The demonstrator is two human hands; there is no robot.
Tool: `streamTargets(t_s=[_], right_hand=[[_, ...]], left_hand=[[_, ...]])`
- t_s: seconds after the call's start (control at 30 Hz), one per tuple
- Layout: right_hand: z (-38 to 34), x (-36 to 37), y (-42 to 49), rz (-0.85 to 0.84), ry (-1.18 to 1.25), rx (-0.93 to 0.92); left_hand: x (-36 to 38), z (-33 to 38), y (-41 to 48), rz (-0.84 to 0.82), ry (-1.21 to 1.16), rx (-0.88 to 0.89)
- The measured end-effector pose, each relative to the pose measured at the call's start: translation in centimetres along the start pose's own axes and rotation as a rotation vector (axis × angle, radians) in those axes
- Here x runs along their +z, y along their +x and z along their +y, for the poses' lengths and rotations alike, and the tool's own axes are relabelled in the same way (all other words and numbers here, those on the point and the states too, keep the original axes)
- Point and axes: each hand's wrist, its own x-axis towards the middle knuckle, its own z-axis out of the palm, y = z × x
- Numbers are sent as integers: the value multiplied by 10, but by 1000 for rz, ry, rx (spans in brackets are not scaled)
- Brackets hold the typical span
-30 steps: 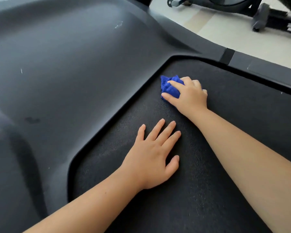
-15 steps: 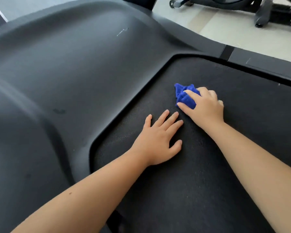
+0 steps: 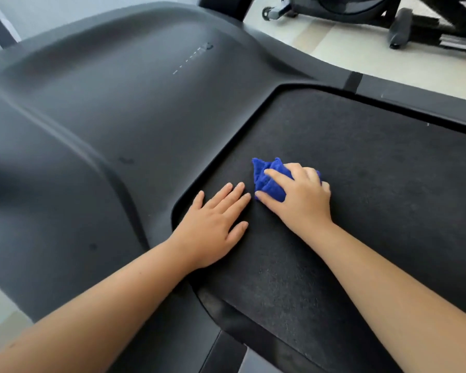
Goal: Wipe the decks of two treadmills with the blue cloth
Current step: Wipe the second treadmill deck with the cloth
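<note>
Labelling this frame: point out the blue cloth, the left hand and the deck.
blue cloth [image 3: 271, 187], head view, exposed folds.
left hand [image 3: 213, 230], head view, back of hand.
deck [image 3: 388, 211], head view, bare textured surface.

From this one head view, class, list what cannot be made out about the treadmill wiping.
All in the head view:
- The blue cloth: mostly hidden under the right hand gripping it; full size unknown.
- The lettering on the motor cover: blurred, unreadable.
- The deck: cut off by the right and bottom edges.
- The machine behind: cut off by the top edge; a second treadmill cannot be confirmed.
</note>
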Motion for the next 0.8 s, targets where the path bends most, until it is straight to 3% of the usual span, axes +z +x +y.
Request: streamTargets(t_s=[0.4,0.57,0.73,0.8], right_hand=[[6,24,150,-84,-33,162],[-4,20,110,-22,1,54],[-14,22,43,195,4,-162],[-9,18,54,137,-28,-171]], left_hand=[[19,2,6,271,47,72],[19,4,7,282,58,74],[17,5,7,249,30,51],[19,6,5,283,67,52]])
